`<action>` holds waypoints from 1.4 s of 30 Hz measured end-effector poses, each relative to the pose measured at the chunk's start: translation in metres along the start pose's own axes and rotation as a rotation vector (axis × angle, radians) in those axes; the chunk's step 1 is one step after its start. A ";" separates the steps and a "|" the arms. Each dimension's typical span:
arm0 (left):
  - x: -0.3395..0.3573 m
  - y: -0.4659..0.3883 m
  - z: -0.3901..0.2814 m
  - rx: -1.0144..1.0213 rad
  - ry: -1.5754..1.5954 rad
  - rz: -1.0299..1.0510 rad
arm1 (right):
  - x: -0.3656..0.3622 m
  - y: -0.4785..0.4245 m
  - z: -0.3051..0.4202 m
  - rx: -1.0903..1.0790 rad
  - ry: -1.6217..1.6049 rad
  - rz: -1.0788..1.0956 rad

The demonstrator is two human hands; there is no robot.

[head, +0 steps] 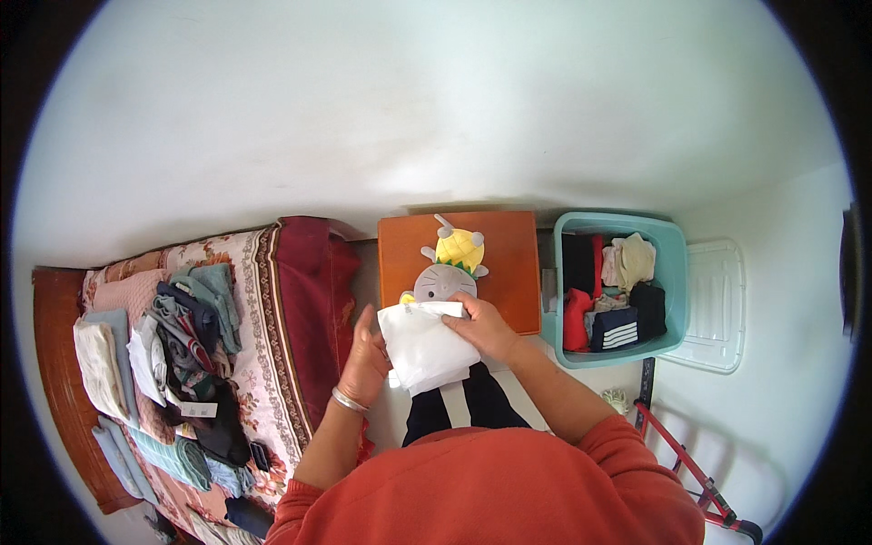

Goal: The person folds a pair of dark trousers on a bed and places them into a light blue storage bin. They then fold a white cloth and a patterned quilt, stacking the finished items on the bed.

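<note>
A folded white cloth (429, 347) hangs in front of my body, above the floor. My right hand (480, 325) pinches it near its upper right corner, thumb on top. Beside the cloth's left edge is my left hand (366, 364), with the thumb raised apart from the fingers. Some of its fingertips are at or behind the edge, so contact is unclear. Just beyond the cloth, a grey plush toy (446, 281) with a yellow body lies on an orange-brown wooden cabinet (511, 272). The cloth hides part of the toy's head.
On my left, a bed (262, 340) bears piles of folded clothes (180, 340) and a dark phone (259, 456). A turquoise plastic bin (674, 286) with clothes stands right of the cabinet. Its clear lid (715, 306) leans behind it. A red metal frame (684, 449) is at lower right.
</note>
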State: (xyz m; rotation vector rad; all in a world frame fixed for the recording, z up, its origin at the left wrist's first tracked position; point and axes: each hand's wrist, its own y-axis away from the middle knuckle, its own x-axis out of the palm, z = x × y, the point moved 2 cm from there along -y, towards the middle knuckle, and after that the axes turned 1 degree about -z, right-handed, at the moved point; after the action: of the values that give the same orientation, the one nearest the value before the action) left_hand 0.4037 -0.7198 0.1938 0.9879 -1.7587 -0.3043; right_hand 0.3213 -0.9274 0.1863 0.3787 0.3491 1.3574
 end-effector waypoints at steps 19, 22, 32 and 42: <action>-0.081 -0.060 0.009 0.295 -0.321 -0.422 | 0.007 -0.092 -0.123 0.428 0.189 -0.506; -0.084 -0.089 0.005 0.314 -0.301 -0.392 | -0.003 -0.100 -0.135 0.308 0.178 -0.548; -0.107 -0.191 0.035 0.255 -0.286 -0.361 | -0.089 -0.010 -0.074 0.152 -0.406 -0.409; -0.080 -0.264 0.083 -0.063 -0.486 -0.338 | -0.055 -0.107 -0.099 -0.135 0.786 -0.398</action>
State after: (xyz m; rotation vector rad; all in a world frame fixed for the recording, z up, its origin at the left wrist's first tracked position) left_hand 0.4651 -0.8463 -0.0577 1.2381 -1.9879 -0.8698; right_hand 0.3599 -0.9934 0.0509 -0.3484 0.9223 1.0774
